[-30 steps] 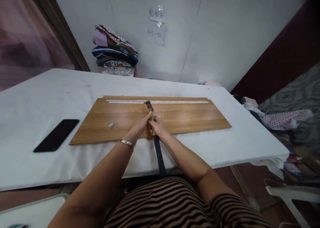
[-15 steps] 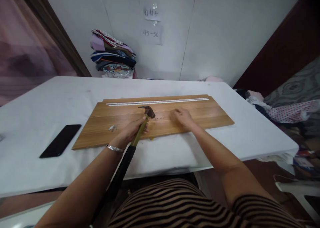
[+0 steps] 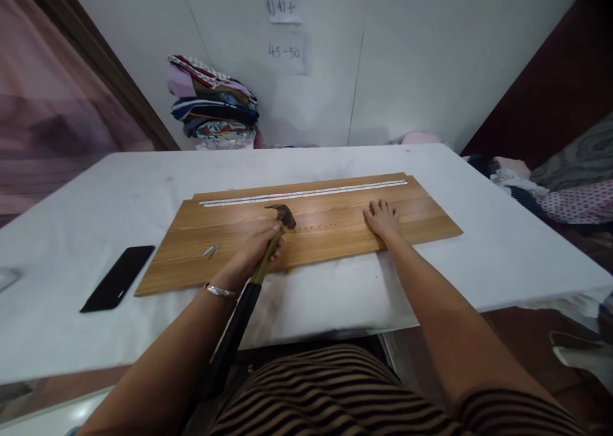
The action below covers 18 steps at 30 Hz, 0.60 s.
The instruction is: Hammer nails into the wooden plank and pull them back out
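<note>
Black-gripped metal claw hammer (image 3: 246, 305) over brown wood-grain rectangular board (image 3: 330, 248).
Board's left: loose thin silver nails (image 3: 209, 252). Mid-board: left hand (image 3: 260, 248) wrapped round hammer neck, fingers partly hidden; butt lost in shadow; long axis slants up-right, claw pointing left. Board's right: right hand (image 3: 382, 219), fingers spread, gripping nothing.

Black phone (image 3: 119, 278), stacked cloth (image 3: 215, 107), apparently a pink curtain (image 3: 52, 123)
</note>
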{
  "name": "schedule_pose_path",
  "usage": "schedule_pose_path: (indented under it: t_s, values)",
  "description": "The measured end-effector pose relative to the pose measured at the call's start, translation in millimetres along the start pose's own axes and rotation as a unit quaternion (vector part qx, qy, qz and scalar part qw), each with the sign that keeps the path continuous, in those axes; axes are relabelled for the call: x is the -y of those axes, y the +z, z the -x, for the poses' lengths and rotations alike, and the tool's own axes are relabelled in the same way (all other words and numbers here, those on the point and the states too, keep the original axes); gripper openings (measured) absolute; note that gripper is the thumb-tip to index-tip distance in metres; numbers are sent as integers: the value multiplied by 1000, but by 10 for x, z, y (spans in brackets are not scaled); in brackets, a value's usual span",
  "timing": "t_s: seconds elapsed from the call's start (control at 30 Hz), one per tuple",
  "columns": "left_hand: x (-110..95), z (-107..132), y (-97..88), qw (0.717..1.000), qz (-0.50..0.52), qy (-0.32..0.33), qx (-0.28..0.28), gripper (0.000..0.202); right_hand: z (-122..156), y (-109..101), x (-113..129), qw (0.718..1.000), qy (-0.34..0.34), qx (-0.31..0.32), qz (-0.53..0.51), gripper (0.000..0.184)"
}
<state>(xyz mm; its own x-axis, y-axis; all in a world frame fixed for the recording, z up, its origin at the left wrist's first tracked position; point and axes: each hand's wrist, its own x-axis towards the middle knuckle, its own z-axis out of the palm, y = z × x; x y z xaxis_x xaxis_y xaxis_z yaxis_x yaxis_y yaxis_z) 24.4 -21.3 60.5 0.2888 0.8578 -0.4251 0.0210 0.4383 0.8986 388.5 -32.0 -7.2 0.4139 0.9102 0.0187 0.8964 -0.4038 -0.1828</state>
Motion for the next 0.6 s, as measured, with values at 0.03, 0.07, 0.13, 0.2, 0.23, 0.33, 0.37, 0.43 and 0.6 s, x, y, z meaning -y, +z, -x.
schedule_pose_path:
  t_s: [0.03, 0.07, 0.13, 0.2, 0.23, 0.33, 0.37, 0.43, 0.6]
  values:
    - [-3, -5, 16, 1000, -6, 0, 0, 32, -7, 7, -8, 1000, 0, -5, -2, 56]
    - [-6, -9, 32, 1000, -14, 2, -1, 32, -13, 15, -16, 1000, 0, -9, -5, 56]
    - [-11, -17, 58, 999, -36, 3, -5, 32, -19, 32, -30, 1000, -2, -14, -10, 55]
    - [-14, -25, 74, 998, -56, 3, -9, 33, -20, 45, -36, 1000, -4, -14, -16, 55]
    - [-15, -26, 79, 998, -62, 2, -9, 33, -19, 49, -36, 1000, -4, -13, -18, 55]
    - [-23, -14, 87, 998, -58, -3, -13, 33, -14, 52, -28, 1000, -3, -16, -23, 54]
    - [-27, -5, 89, 998, -54, -6, -14, 33, -13, 51, -25, 1000, -3, -18, -24, 54]
    - [-35, 18, 94, 999, -48, -11, -16, 32, -13, 49, -20, 999, -4, -20, -27, 54]
    - [-40, 46, 109, 998, -51, -18, -22, 30, -26, 65, -25, 999, -6, -17, -31, 55]
